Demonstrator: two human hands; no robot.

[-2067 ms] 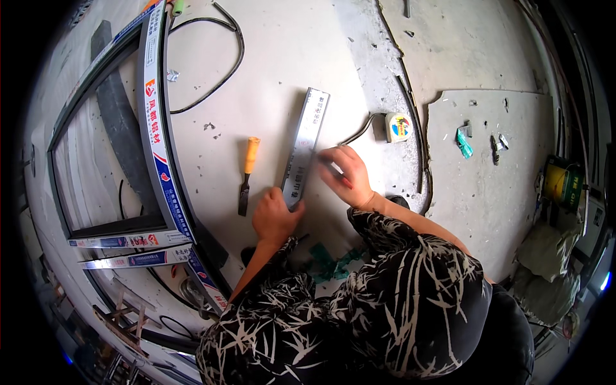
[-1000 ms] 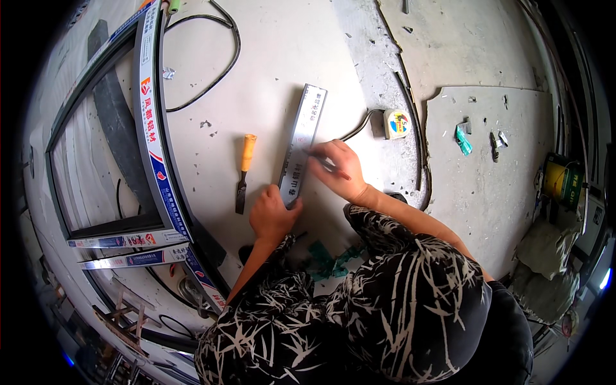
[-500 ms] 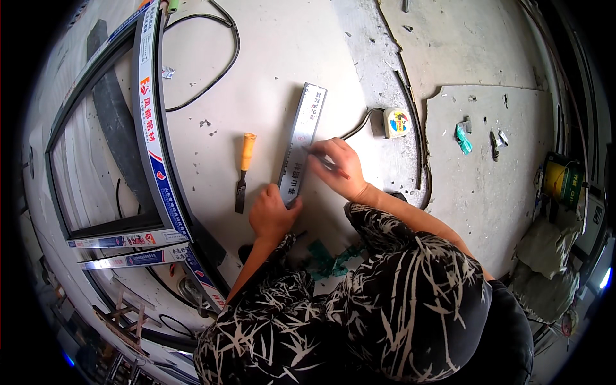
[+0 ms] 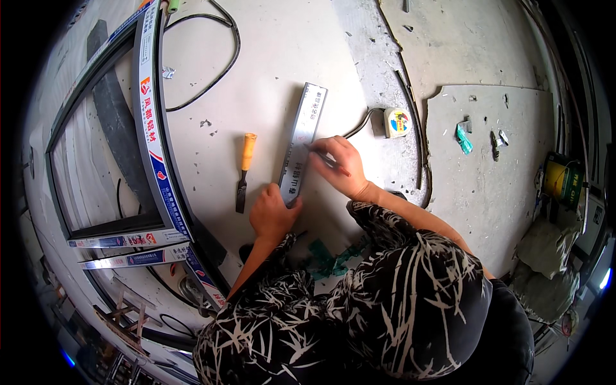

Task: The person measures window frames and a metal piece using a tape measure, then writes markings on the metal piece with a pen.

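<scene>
A short silver metal profile (image 4: 306, 119) with a printed film on it lies tilted on the pale work surface in front of me. My left hand (image 4: 272, 215) is closed round its near end, thumb on one side and fingers on the other. In my right hand (image 4: 344, 172) is a slim pen or pencil (image 4: 332, 163) with a reddish end, its tip at the right edge of the profile, about halfway along. To the left lies a chisel (image 4: 246, 157) with a yellow-orange handle, apart from both hands.
A white tape measure (image 4: 396, 122) rests right of the profile. At left stands a dark frame (image 4: 149, 96) wrapped in printed film. A black cable (image 4: 236, 54) curls at the back, and green scraps (image 4: 327, 260) lie by my lap. On the right is a grey board (image 4: 487, 199) with debris.
</scene>
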